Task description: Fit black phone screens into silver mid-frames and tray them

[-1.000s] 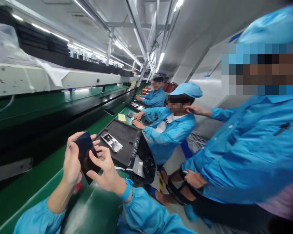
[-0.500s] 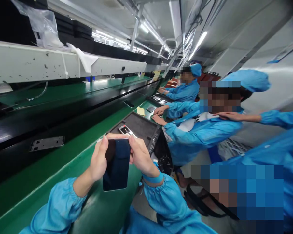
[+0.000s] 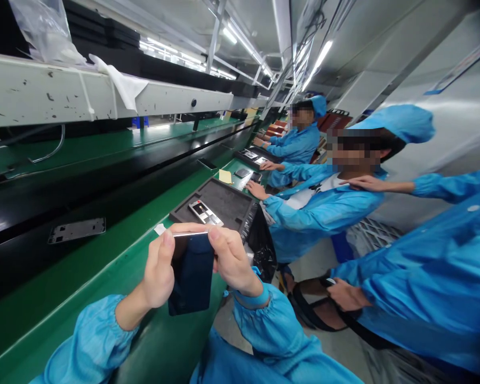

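Note:
A dark-screened smartphone (image 3: 191, 280) is held over the green bench edge, its screen facing me. My left hand (image 3: 158, 272) grips its upper left side, with the thumb at the top corner. On the opposite top corner, my right hand (image 3: 234, 258) is closed with its thumb on the edge; the fingers behind are partly hidden. Just beyond my hands, a silver phone housing (image 3: 205, 213) lies in a black foam tray (image 3: 220, 191). A small white scrap (image 3: 159, 229) rests on the bench by my left hand.
A grey phone frame (image 3: 78, 230) lies on the dark belt at left. Further along are a yellow note (image 3: 225, 176) and a dark phone (image 3: 207, 164). A co-worker (image 3: 328, 186) sits beyond the tray; another person (image 3: 432, 266) stands close at right.
The phone's top edge has tipped slightly, with both hands still on it. The view has shifted a little, showing more of the tray. The seated co-worker's hands have moved apart.

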Demonstrator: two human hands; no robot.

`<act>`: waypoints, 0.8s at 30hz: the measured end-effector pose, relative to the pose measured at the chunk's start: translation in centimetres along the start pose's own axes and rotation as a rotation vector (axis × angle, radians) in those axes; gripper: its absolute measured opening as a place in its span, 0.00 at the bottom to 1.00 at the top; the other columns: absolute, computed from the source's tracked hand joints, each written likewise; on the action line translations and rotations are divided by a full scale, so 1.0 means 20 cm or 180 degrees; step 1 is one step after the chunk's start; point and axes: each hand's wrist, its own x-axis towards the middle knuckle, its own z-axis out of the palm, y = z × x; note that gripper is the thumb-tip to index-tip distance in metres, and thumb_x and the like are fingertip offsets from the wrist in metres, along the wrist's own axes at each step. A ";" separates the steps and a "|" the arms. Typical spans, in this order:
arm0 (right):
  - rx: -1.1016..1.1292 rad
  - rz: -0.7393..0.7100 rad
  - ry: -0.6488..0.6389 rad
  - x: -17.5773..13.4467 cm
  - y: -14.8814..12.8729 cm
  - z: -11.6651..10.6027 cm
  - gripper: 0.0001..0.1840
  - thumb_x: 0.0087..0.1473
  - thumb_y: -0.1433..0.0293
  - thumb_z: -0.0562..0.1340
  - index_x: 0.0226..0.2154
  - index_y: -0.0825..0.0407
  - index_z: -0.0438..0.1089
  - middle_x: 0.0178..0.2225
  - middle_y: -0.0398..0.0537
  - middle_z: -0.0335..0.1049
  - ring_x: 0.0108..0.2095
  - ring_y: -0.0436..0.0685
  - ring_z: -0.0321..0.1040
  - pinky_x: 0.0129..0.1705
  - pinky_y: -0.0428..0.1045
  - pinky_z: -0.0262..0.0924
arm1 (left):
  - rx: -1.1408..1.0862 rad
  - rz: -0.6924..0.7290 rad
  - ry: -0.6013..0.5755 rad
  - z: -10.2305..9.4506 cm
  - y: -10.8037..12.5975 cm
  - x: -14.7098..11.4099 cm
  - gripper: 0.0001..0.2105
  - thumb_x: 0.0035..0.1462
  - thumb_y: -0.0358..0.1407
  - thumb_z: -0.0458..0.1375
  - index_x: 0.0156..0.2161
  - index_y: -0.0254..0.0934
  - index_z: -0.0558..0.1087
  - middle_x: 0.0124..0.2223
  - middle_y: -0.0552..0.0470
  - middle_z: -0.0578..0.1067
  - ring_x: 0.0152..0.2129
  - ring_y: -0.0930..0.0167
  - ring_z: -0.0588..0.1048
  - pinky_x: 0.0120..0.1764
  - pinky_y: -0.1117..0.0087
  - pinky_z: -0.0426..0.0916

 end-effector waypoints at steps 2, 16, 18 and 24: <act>-0.0097 -0.0083 -0.0052 0.01 -0.02 0.00 0.39 0.67 0.39 0.57 0.19 0.52 0.70 0.13 0.41 0.57 0.16 0.49 0.54 0.18 0.46 0.48 | 0.0360 0.0240 0.0088 0.00 -0.01 0.00 0.28 0.76 0.52 0.46 0.48 0.37 0.84 0.44 0.44 0.85 0.38 0.65 0.84 0.40 0.69 0.77; 0.0282 0.0369 -0.0323 0.09 0.08 -0.04 0.40 0.61 0.32 0.56 0.21 0.50 0.66 0.13 0.38 0.58 0.14 0.48 0.55 0.17 0.45 0.50 | 0.0981 0.0171 0.0009 -0.04 -0.05 0.06 0.21 0.74 0.51 0.53 0.47 0.38 0.83 0.50 0.45 0.85 0.48 0.63 0.83 0.51 0.68 0.75; 0.0213 0.0471 -0.0286 0.09 0.11 -0.06 0.41 0.61 0.30 0.53 0.20 0.49 0.62 0.12 0.37 0.54 0.13 0.47 0.51 0.16 0.45 0.46 | 0.0916 0.0026 0.0145 -0.04 -0.06 0.07 0.22 0.72 0.53 0.55 0.44 0.37 0.83 0.50 0.44 0.85 0.48 0.61 0.83 0.52 0.67 0.75; -0.0503 0.0219 -0.0557 -0.01 0.16 -0.04 0.38 0.68 0.36 0.52 0.31 0.52 0.71 0.27 0.44 0.68 0.29 0.52 0.63 0.34 0.48 0.65 | -0.0595 -0.0645 0.1145 -0.07 0.01 0.16 0.22 0.70 0.56 0.55 0.50 0.39 0.73 0.43 0.42 0.85 0.34 0.59 0.85 0.38 0.58 0.82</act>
